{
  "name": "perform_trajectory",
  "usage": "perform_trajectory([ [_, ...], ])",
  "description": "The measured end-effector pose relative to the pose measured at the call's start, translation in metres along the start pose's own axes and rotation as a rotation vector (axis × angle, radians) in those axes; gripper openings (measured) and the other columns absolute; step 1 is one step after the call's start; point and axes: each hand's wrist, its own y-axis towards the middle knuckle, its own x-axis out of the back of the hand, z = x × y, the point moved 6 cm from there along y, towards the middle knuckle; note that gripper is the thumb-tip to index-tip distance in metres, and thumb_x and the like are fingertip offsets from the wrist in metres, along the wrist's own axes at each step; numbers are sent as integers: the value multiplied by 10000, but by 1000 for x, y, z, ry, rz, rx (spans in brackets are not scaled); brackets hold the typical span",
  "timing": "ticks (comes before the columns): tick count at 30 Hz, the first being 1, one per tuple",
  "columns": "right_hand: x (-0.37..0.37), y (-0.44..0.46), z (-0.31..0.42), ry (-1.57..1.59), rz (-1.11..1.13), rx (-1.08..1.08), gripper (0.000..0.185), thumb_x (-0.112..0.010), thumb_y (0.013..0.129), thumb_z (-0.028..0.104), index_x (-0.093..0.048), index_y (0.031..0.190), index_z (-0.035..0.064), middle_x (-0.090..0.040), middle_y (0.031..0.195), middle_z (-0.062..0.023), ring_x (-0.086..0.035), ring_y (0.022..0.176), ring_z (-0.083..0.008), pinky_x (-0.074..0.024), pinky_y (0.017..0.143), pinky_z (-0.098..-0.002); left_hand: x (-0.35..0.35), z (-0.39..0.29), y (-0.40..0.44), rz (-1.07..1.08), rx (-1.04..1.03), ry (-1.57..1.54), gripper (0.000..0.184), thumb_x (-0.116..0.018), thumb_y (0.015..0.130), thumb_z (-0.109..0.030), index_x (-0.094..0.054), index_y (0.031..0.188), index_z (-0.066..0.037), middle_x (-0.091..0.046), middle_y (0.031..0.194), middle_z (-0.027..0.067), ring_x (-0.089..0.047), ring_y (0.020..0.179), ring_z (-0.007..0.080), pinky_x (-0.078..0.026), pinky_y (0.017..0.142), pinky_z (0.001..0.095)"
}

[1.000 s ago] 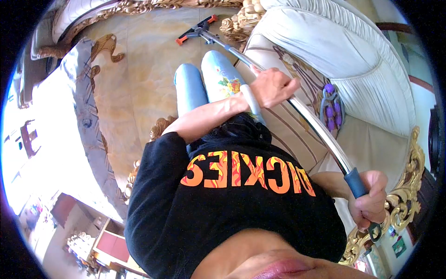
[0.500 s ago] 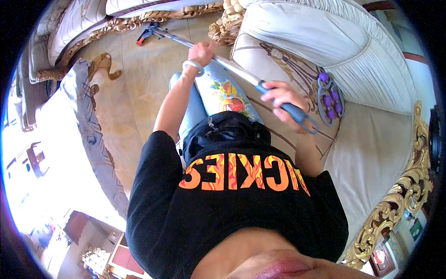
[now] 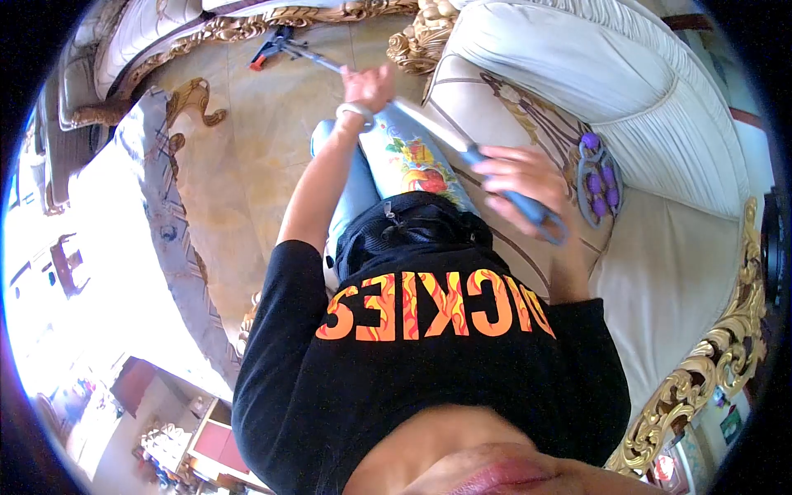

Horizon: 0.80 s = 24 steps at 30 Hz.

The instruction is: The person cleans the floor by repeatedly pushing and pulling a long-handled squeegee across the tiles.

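Right hand [image 3: 521, 183] forward, loosely round handle [image 3: 530, 208]

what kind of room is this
Probably a living room: a cushioned sofa with carved gold trim, a second padded seat along the far edge, and a marbled tile floor.

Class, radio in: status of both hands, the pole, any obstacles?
Left hand on pole, partway along. Right hand round handle, blurred. Head at floor; sofa close beyond, may limit reach.
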Motion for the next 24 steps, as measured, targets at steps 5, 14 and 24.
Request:
perform_trajectory([
  [5, 106, -30, 50, -84, -117, 100, 145, -541, 773, 199, -568, 748, 59, -635, 837, -118, -616, 805, -291, -432, 792, -476, 98, -127, 5, 138, -179, -304, 305, -418, 861, -295, -480, 1142, -192, -620, 736, 92, -600, 750, 305, -462, 686, 446],
  [14, 229, -97, 129, 444, -652, 603, 292, -511, 720, 403, -569, 853, 150, -525, 651, 70, -531, 661, -94, -374, 604, -247, 199, -247, -36, 205, -521, -916, 623, -255, 895, -547, -585, 681, -65, -552, 565, 172, -574, 591, 365, -473, 567, 448],
  [24, 170, -51, 94, 308, -266, 317, 221, -605, 761, 223, -452, 907, 158, -536, 642, 3, -469, 558, -152, -314, 591, -345, 171, -172, -35, 62, -242, -762, 545, -255, 915, -448, -607, 745, -68, -582, 636, 182, -578, 657, 377, -462, 612, 452],
])
